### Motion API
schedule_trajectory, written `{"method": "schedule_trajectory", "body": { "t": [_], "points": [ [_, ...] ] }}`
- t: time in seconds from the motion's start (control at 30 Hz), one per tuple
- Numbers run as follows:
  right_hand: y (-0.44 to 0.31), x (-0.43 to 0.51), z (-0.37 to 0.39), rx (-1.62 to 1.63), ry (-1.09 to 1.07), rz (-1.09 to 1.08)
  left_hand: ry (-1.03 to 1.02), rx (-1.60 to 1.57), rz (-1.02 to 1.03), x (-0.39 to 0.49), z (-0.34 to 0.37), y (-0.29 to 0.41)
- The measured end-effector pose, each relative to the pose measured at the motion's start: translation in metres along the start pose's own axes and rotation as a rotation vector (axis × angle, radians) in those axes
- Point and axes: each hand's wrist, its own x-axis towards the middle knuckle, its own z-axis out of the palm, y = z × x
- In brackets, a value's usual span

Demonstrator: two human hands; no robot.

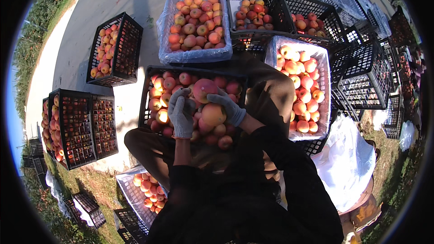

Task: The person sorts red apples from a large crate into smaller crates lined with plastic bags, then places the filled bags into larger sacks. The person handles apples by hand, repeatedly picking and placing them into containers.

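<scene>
Both hands wear light grey knit gloves over a black crate (144, 105) full of red and yellow apples. My right hand (231, 107) grips a large red apple (204, 90) at its fingertips. Another large yellow-red apple (213, 114) is just below, beside the palm; whether that hand also holds it cannot be told. To the left, my left hand (181, 113) has its fingers bent towards these apples. No apple shows plainly in it, but its palm side is partly hidden.
Apples fill a plastic-lined crate (195, 56) ahead and another lined crate (325, 91) at right. Black crates (130, 51) of apples stand at left, with stacked crates (369, 71) at far right. A white plastic bag (346, 162) lies at lower right. My bent knees flank the middle crate.
</scene>
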Motion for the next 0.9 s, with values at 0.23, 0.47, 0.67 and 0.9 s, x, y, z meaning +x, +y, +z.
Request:
{"method": "schedule_trajectory", "body": {
  "t": [0.23, 0.47, 0.67, 0.9],
  "points": [
    [-0.027, -0.02, 0.029, 0.165, -0.173, -0.045, -0.164, 0.793, 0.053, -0.025, -0.026, -0.066],
    [-0.107, -0.119, 0.022, 0.071, -0.09, -0.655, -0.303, 1.73, 0.418, -0.041, 0.027, -0.104],
    [-0.145, -0.167, -0.121, -0.257, 0.619, -0.714, -0.266, 1.775, 0.341, -0.038, 0.026, -0.092],
    [-0.116, -0.12, -0.241, -0.969, 1.263, -0.502, -0.251, 1.796, 0.317, -0.037, 0.031, -0.091]
  ]
}}
